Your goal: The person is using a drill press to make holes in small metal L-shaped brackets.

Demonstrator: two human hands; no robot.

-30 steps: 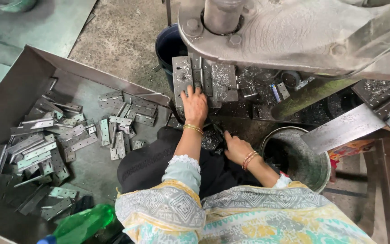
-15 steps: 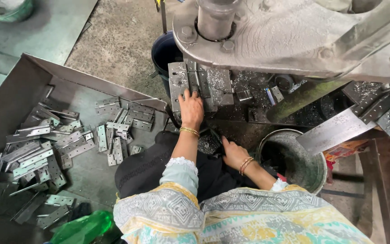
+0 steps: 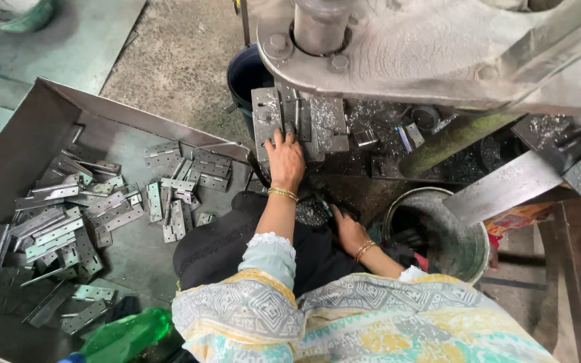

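Your left hand lies flat, fingers spread, on the metal die block under the press head; whether it grips a part there is hidden. Your right hand reaches low beside the grey bucket, fingers buried in dark scrap, so its grasp cannot be told. Hinge plates crowd the steel tray at your left, well apart from both hands.

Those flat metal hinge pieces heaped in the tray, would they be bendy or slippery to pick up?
The hinge pieces look like stamped steel plate, so probably stiff and heavy for their size. They lie flat on the tray, so they should slide rather than roll. Their thin edges may be sharp.
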